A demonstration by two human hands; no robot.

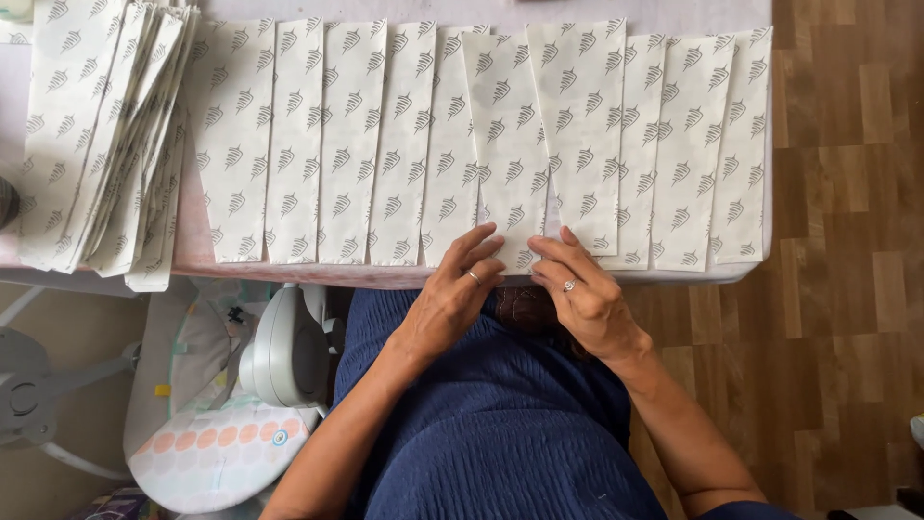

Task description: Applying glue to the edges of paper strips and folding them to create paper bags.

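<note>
Bench (pixel 674 12) pale, covered by overlapping printed strips (pixel 351 135); stack (pixel 106 135) at left. Wood floor (pixel 847 193) right. Left hand (pixel 452 289) and right hand (pixel 582 289) both pinch one strip (pixel 510 135) at bench edge.

The setting looks like a room in a home, put to use for handwork. The floor (pixel 847 241) is wood-look laminate in warm brown planks, the kind laid in living rooms. A small table (pixel 481 276) with a pale cloth-like cover stands against it, laden with a row of white paper strips (pixel 404 135) printed with grey leaf marks, and a loose stack of the same strips (pixel 106 135) at its left end. Beside the seated person sits a baby bouncer (pixel 226 433) — a padded seat with pastel dots and a white plastic housing — which points to a household rather than a workshop or shop.
</note>
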